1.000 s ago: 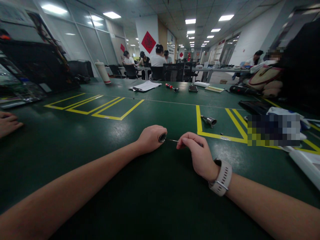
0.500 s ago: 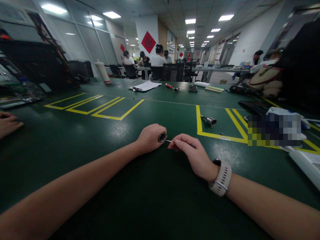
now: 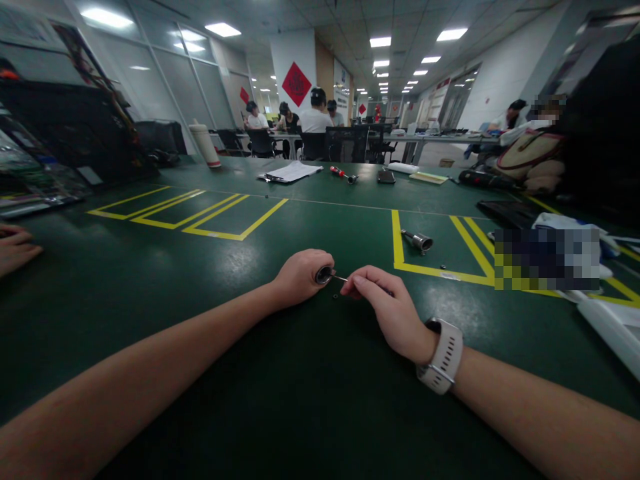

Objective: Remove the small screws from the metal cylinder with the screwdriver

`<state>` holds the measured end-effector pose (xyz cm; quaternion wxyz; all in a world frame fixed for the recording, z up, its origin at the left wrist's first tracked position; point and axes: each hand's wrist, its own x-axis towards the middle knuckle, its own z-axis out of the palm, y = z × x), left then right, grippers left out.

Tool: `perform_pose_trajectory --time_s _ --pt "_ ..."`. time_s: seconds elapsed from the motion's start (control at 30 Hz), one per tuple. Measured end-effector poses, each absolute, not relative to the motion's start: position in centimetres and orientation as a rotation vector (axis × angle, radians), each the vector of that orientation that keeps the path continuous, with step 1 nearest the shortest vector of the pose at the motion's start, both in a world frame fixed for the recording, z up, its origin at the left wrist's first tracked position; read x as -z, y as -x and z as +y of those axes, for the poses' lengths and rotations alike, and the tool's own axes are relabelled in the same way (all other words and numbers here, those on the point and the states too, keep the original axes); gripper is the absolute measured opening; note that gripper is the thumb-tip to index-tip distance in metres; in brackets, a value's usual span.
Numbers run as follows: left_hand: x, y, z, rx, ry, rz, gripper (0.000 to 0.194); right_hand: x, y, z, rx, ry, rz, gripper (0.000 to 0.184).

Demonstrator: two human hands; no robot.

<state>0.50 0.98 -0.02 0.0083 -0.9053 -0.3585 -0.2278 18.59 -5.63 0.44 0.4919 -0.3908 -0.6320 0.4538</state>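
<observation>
My left hand [image 3: 303, 277] is closed around a metal tube-like part [image 3: 324, 274], whose round open end faces me; the rest of it is hidden in the fist. My right hand [image 3: 377, 293] pinches a thin metal-shafted tool [image 3: 341, 278], mostly covered by the fingers. Its shaft points left and reaches the side of the metal part; I cannot tell whether the tip sits inside something there. On the table just below the shaft lies a small dark ring-like piece [image 3: 335, 296].
A similar metal part [image 3: 419, 241] lies inside yellow tape lines [image 3: 445, 274] at right, near a small dark piece [image 3: 443, 267]. Farther back are papers [image 3: 293, 172], a red-handled tool [image 3: 337, 171] and a white cup [image 3: 205, 143]. Another person's hand [image 3: 19, 249] rests at the left edge.
My right hand has shifted slightly to the right with the tool, showing more of the small ring-like piece below. My left hand stays nearly in place. The other person's hand has drawn slightly left.
</observation>
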Motion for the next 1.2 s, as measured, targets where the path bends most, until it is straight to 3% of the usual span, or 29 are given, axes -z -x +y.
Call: perform_pose_trajectory --time_s 0.23,0.47,0.7,1.2 --pt "0.02 -0.33 0.96 0.871 2.931 -1.071 0.012 0.18 -18.66 -4.48 -1.496 0.781 -1.082 0.017" --pt "0.2 -0.43 1.09 0.722 2.811 -1.076 0.013 0.24 -18.52 -5.16 -1.27 0.881 -1.322 0.02" --pt "0.07 -0.4 0.9 0.716 2.87 -0.987 0.014 -0.1 -18.59 -4.74 -1.475 0.83 -1.074 0.017" --pt "0.26 -0.5 1.26 0.7 2.812 -1.152 0.011 0.28 -18.6 -4.78 -1.361 0.797 -1.077 0.017"
